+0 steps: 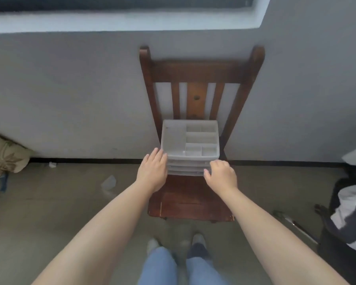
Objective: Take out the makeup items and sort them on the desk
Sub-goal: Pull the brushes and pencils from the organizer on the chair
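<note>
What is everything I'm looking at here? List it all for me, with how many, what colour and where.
translucent white plastic drawer organiser: one, whitish, on the chair seat near the backrest; top compartments look empty
dark brown wooden slatted chair: one, against the grey wall
beige patterned cloth bundle: one, floor at far left
crumpled clear plastic scrap: one, floor left of the chair
black-and-white fabric heap: one, right edge
metal rod: one, silvery, floor at right
blue-jeaned legs: two, bottom centre
left hand: one, fingers straight against the organiser's left front corner
right hand: one, fingers curled at the organiser's right front; whether it has a grip is unclear
</note>
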{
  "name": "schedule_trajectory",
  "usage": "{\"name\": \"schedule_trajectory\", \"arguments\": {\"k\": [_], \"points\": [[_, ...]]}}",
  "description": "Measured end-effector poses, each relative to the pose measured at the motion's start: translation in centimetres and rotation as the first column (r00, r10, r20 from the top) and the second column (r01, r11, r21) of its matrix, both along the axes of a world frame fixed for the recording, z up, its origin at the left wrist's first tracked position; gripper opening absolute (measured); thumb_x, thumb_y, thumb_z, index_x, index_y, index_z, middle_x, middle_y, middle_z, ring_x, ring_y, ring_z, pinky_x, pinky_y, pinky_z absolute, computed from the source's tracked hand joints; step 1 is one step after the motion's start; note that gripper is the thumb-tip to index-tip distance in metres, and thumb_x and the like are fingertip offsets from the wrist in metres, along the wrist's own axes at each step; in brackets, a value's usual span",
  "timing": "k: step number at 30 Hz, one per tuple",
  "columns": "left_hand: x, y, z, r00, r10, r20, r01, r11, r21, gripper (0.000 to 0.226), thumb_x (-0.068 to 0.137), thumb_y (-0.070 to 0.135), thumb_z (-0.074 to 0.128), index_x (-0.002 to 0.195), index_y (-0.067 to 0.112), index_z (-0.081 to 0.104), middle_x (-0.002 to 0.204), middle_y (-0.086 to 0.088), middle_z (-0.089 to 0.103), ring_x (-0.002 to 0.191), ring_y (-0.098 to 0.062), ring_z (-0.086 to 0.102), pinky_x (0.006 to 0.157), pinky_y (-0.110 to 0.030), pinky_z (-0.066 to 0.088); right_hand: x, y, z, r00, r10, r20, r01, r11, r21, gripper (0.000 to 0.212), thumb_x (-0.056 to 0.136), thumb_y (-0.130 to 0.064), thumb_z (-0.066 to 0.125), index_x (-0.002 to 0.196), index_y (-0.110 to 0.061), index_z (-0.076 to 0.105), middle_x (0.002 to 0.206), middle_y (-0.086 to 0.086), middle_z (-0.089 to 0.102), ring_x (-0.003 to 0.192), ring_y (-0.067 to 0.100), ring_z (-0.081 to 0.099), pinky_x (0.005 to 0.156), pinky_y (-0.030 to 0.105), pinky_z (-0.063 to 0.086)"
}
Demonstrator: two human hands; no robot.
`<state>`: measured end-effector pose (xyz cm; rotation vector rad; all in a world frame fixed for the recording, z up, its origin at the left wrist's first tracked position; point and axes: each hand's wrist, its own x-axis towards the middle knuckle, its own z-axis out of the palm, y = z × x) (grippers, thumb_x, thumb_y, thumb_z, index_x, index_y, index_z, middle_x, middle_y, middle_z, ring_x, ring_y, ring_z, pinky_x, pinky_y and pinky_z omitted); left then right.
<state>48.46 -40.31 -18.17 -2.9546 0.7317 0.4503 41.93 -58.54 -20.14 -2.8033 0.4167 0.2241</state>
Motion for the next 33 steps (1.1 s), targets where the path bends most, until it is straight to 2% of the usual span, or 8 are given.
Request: {"name": "schedule_trajectory", "arguments": {"k": [6, 10, 12, 14, 18, 21, 26, 33], "points": [[7.4, -1.4, -6.4, 0.993, -0.065, -0.095, 0.067, 0.998, 0.017, 0.053, 0.099, 0.015, 0.024, 0.147, 0.006, 0.004, 0.156, -0.012, -0.002, 0.145, -0.024, -0.004, 0.117, -0.034, 0.003, 6.3, 1.8, -6.8, 0.917, -0.245, -0.315, 0.371, 0.814, 0.447, 0.035, 0.097, -0.023, 0.038, 0.123, -0.001, 0.047, 0.128, 0.016, 0.052, 0.117, 0.028, 0.049, 0.089, 0.030, 0.041], [12.6, -1.3, -12.0, 0.971, -0.227, 0.078, 0.234, 0.967, -0.101, 0.051, 0.089, 0.021, 0.034, 0.129, -0.009, 0.044, 0.138, -0.029, 0.042, 0.128, -0.040, 0.042, 0.101, -0.047, 0.043, 10.3, 4.1, -11.9, 0.652, -0.526, -0.547, 0.666, 0.051, 0.744, 0.039, 0.096, -0.021, 0.041, 0.133, -0.008, 0.038, 0.133, 0.009, 0.046, 0.124, 0.026, 0.044, 0.108, 0.040, 0.034], [14.7, -0.7, -14.3, 0.936, -0.334, 0.111, 0.346, 0.931, -0.116, 0.052, 0.080, 0.024, 0.037, 0.112, -0.009, 0.059, 0.119, -0.028, 0.059, 0.109, -0.043, 0.058, 0.081, -0.053, 0.050, 11.7, 5.1, -13.2, 0.446, -0.607, -0.658, 0.511, -0.431, 0.744, 0.027, 0.096, -0.025, 0.041, 0.122, -0.016, 0.042, 0.117, 0.005, 0.049, 0.113, 0.024, 0.048, 0.106, 0.042, 0.034], [16.4, -0.2, -15.5, 0.896, -0.422, 0.139, 0.439, 0.888, -0.136, 0.053, 0.081, 0.026, 0.038, 0.113, -0.010, 0.059, 0.119, -0.028, 0.059, 0.109, -0.044, 0.058, 0.084, -0.054, 0.047, 12.5, 5.9, -14.1, 0.256, -0.643, -0.722, 0.238, -0.682, 0.692, 0.025, 0.095, -0.035, 0.041, 0.112, -0.015, 0.043, 0.105, 0.006, 0.051, 0.105, 0.022, 0.049, 0.101, 0.041, 0.035], [17.7, 0.1, -16.9, 0.857, -0.483, 0.180, 0.513, 0.834, -0.205, 0.054, 0.083, 0.027, 0.038, 0.119, -0.011, 0.053, 0.125, -0.029, 0.055, 0.115, -0.045, 0.053, 0.095, -0.051, 0.031, 12.8, 6.7, -15.6, 0.185, -0.680, -0.710, 0.085, -0.708, 0.701, 0.035, 0.093, -0.044, 0.040, 0.111, -0.014, 0.045, 0.100, 0.008, 0.052, 0.099, 0.025, 0.051, 0.098, 0.039, 0.039], [17.7, 0.2, -17.5, 0.863, -0.465, 0.194, 0.504, 0.815, -0.287, 0.055, 0.082, 0.023, 0.038, 0.120, -0.015, 0.049, 0.126, -0.033, 0.051, 0.117, -0.048, 0.049, 0.096, -0.051, 0.027, 11.3, 7.0, -16.6, 0.191, -0.718, -0.669, 0.121, -0.659, 0.742, 0.032, 0.095, -0.041, 0.037, 0.117, -0.019, 0.041, 0.097, 0.005, 0.055, 0.092, 0.021, 0.055, 0.094, 0.038, 0.042], [17.9, 0.3, -17.9, 0.845, -0.489, 0.218, 0.535, 0.787, -0.308, 0.052, 0.083, 0.020, 0.037, 0.121, -0.014, 0.043, 0.124, -0.034, 0.052, 0.120, -0.045, 0.042, 0.098, -0.051, 0.028, 6.5, 8.8, -17.9, 0.046, -0.767, -0.640, 0.308, -0.598, 0.740, 0.016, 0.094, -0.011, 0.047, 0.078, -0.016, 0.045, 0.057, -0.002, 0.059, 0.064, 0.013, 0.057, 0.067, 0.030, 0.049], [17.6, 0.2, -16.9, 0.850, -0.493, 0.184, 0.526, 0.813, -0.252, 0.052, 0.082, 0.021, 0.037, 0.117, -0.016, 0.052, 0.122, -0.034, 0.054, 0.113, -0.049, 0.052, 0.094, -0.051, 0.027, 5.2, 9.5, -17.9, 0.069, -0.719, -0.692, 0.318, -0.641, 0.698, 0.019, 0.093, -0.003, 0.045, 0.078, -0.016, 0.047, 0.061, 0.003, 0.064, 0.068, 0.018, 0.065, 0.067, 0.029, 0.055]]}}
